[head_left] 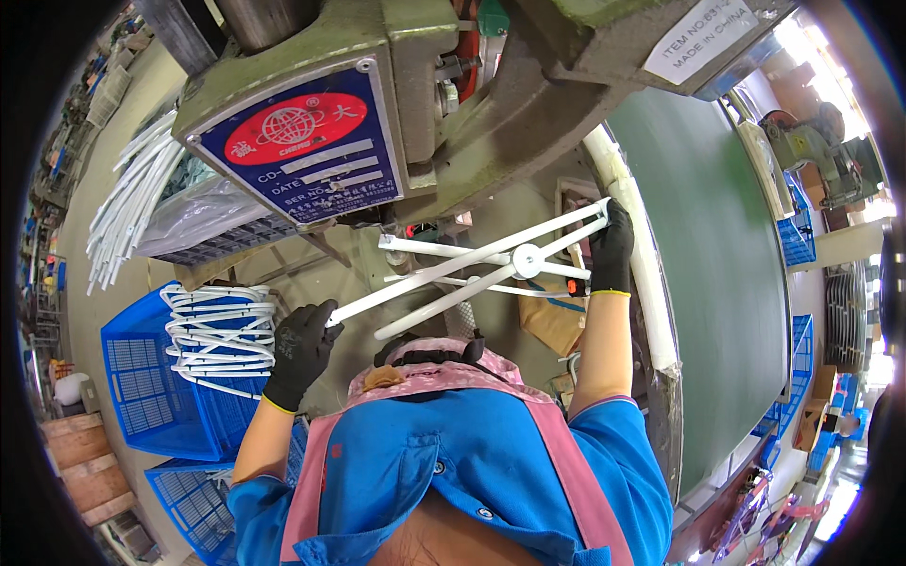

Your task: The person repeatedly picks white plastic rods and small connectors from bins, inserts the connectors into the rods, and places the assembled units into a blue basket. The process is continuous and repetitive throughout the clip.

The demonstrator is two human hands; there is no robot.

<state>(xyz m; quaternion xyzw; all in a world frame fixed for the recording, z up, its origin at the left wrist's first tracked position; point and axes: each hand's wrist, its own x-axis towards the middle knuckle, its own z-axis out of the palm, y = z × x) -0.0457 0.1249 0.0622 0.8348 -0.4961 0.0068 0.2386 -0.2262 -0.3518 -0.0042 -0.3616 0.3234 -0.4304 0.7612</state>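
A white folding frame of crossed metal tubes (436,271) spans the space before my body, joined at a round white pivot (528,261). My left hand (302,349), in a black glove, is closed at the lower left end of its long tube. On the far right, my right hand (613,247), gloved alike, is wrapped round the frame's upper right end. A small orange-and-black piece (576,286) sits by the right wrist, at the end of a thin white rod. Other tube ends at the left stick out unheld. Parts of my fingers are hidden from view.
A green press machine (406,57) with a label plate overhangs the frame. Blue crates (142,377) stand left, with a stack of bent white tubes (219,330). More white tubes (137,198) lie upper left. A green conveyor belt (713,283) runs along the right.
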